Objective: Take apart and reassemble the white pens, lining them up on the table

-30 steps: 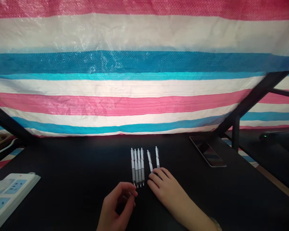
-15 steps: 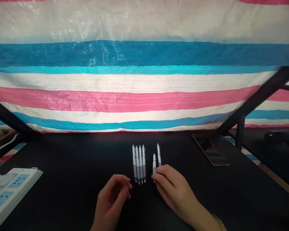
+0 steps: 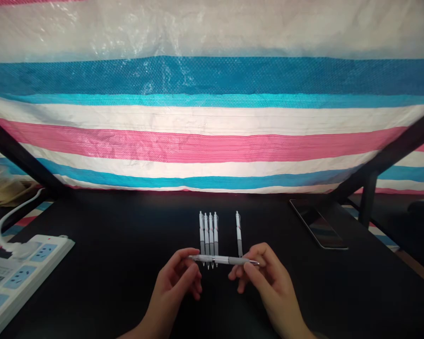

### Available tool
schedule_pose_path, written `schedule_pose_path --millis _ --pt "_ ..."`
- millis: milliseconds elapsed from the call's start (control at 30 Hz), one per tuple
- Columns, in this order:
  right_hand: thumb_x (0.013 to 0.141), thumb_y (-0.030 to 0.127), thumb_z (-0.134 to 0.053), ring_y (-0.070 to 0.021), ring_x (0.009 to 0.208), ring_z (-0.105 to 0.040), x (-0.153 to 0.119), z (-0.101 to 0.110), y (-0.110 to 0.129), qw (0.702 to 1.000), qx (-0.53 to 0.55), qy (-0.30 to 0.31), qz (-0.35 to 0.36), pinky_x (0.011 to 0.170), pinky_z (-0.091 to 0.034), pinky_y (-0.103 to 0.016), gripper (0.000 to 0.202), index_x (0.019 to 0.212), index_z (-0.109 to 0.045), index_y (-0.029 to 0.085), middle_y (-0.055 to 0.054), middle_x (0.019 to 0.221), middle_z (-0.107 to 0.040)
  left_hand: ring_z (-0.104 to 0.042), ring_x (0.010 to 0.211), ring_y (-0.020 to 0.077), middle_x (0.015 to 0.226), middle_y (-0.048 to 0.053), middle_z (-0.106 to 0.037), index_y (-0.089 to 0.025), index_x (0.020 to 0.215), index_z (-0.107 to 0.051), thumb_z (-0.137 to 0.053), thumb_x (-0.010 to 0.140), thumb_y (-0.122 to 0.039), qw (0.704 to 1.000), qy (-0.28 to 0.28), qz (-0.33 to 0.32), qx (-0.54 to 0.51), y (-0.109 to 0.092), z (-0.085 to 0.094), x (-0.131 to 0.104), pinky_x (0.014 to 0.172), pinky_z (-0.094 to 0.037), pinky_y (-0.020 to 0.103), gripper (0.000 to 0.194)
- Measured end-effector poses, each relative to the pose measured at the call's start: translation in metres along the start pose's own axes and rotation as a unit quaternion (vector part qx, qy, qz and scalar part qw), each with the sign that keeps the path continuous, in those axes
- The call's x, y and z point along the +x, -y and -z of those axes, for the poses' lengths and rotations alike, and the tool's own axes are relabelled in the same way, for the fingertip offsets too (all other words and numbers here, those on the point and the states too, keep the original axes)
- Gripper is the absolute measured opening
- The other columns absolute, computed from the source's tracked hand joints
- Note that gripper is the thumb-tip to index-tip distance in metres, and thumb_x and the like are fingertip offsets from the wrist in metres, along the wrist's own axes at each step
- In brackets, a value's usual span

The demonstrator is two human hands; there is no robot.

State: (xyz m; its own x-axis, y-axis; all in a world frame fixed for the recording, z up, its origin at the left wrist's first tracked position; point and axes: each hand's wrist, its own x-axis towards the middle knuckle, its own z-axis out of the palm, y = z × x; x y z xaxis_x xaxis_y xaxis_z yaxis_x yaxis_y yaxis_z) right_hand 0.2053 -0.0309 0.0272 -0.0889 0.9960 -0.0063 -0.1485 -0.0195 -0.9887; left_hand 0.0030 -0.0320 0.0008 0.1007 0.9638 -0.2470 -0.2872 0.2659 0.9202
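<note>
A white and grey pen is held level above the table, its metal tip toward the right. My right hand pinches it by the grey grip near the tip. At the other end, the thumb and fingers of my left hand close around the clear-looking end of the pen, which looks a little blurred. Behind it, several similar pens lie side by side, tips toward me and partly covered by the held pen. One more pen lies apart to their right, its lower end close to my right hand.
A white power strip with a plugged-in cable is at the left on the black table. On the right lies a dark phone. Black frame bars slant up both sides, and a striped sheet hangs behind.
My right hand has lifted the pen from beside the lone pen and turned it crosswise. My left hand has come up and closed on its other end. The view has shifted slightly.
</note>
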Motion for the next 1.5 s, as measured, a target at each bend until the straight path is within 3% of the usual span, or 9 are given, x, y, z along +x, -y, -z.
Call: schedule_pose_path --millis 233,433,667,800,967,1167,1300,1400,1500 --pt "0.089 0.038 -0.062 -0.0221 0.078 -0.07 0.002 -0.004 -0.005 0.99 0.123 0.02 -0.064 0.055 -0.051 -0.026 0.023 0.085 -0.047 0.021 -0.005 0.073 -0.07 -0.051 0.057 0.0114 0.068 -0.003 -0.056 -0.024 0.126 -0.053 -0.066 0.086 -0.036 0.996 -0.062 -0.054 -0.017 -0.003 0.004 -0.003 0.056 -0.042 0.023 0.044" --pt "0.089 0.04 -0.06 -0.0189 0.065 -0.068 0.001 -0.008 -0.005 0.97 0.179 0.077 -0.145 0.053 -0.048 -0.025 0.024 0.084 -0.048 0.02 -0.001 0.065 -0.066 -0.051 0.059 0.0147 0.061 -0.001 -0.056 -0.019 0.092 -0.064 -0.059 0.089 -0.043 0.998 -0.009 -0.047 0.041 -0.005 0.006 -0.005 0.059 -0.039 0.025 0.025" --pt "0.089 0.044 -0.06 -0.0202 0.07 -0.068 -0.001 -0.008 -0.009 0.975 0.143 0.093 -0.139 0.058 -0.05 -0.028 0.032 0.101 -0.061 0.015 -0.004 0.069 -0.067 -0.043 0.055 0.0137 0.055 -0.001 -0.048 -0.018 0.059 -0.056 -0.049 0.091 -0.05 0.993 0.009 -0.04 0.112 -0.004 0.006 -0.002 0.054 -0.035 0.024 0.046" --pt "0.089 0.047 -0.06 -0.0193 0.071 -0.068 0.001 -0.007 -0.013 0.976 0.121 0.112 -0.144 0.057 -0.051 -0.026 0.036 0.102 -0.063 0.013 -0.006 0.072 -0.068 -0.035 0.047 0.0118 0.047 -0.003 -0.039 -0.019 0.048 -0.048 -0.053 0.087 -0.054 0.99 -0.005 -0.039 0.132 0.003 0.007 -0.004 0.047 -0.03 0.024 0.053" --pt "0.09 0.057 -0.051 -0.0087 0.037 -0.052 0.001 -0.007 -0.017 0.964 0.031 0.163 -0.206 0.035 -0.033 -0.016 0.047 0.085 -0.063 0.012 0.0 0.052 -0.059 -0.039 0.049 0.012 0.049 -0.003 -0.042 -0.019 0.051 -0.054 -0.062 0.08 -0.057 0.992 -0.069 -0.031 0.1 0.017 0.014 -0.008 0.047 -0.035 0.023 0.049" --pt "0.084 0.046 -0.064 -0.0094 0.045 -0.055 -0.003 -0.008 -0.01 0.984 -0.123 0.107 -0.069 0.045 -0.04 -0.021 0.032 0.09 -0.07 0.015 0.0 0.061 -0.062 -0.052 0.055 0.0152 0.058 0.0 -0.057 -0.018 0.073 -0.068 -0.072 0.071 -0.052 0.983 -0.172 0.006 0.066 0.026 0.018 -0.008 0.051 -0.045 0.025 0.034" --pt "0.085 0.053 -0.06 -0.0133 0.049 -0.062 -0.004 -0.006 -0.009 0.981 -0.084 0.141 -0.099 0.045 -0.042 -0.022 0.041 0.099 -0.068 0.015 -0.005 0.069 -0.068 -0.036 0.046 0.0098 0.048 -0.004 -0.04 -0.017 0.059 -0.062 -0.066 0.078 -0.052 0.991 -0.104 -0.03 0.073 0.022 0.018 -0.006 0.043 -0.032 0.021 0.04" --pt "0.091 0.061 -0.043 -0.0097 0.038 -0.053 -0.001 -0.004 -0.011 0.971 -0.031 0.173 -0.164 0.038 -0.032 -0.019 0.056 0.072 -0.064 0.013 -0.003 0.053 -0.061 -0.03 0.045 0.0089 0.047 -0.005 -0.033 -0.017 0.049 -0.051 -0.063 0.081 -0.053 0.995 -0.064 -0.032 0.071 0.018 0.018 -0.005 0.041 -0.026 0.02 0.049" --pt "0.088 0.058 -0.053 -0.0062 0.036 -0.047 0.003 -0.004 -0.011 0.975 -0.028 0.148 -0.162 0.039 -0.03 -0.017 0.047 0.065 -0.056 0.016 0.002 0.048 -0.056 -0.029 0.045 0.009 0.047 -0.005 -0.032 -0.018 0.047 -0.047 -0.063 0.08 -0.053 0.995 -0.067 -0.032 0.061 0.016 0.017 -0.004 0.041 -0.026 0.02 0.051"
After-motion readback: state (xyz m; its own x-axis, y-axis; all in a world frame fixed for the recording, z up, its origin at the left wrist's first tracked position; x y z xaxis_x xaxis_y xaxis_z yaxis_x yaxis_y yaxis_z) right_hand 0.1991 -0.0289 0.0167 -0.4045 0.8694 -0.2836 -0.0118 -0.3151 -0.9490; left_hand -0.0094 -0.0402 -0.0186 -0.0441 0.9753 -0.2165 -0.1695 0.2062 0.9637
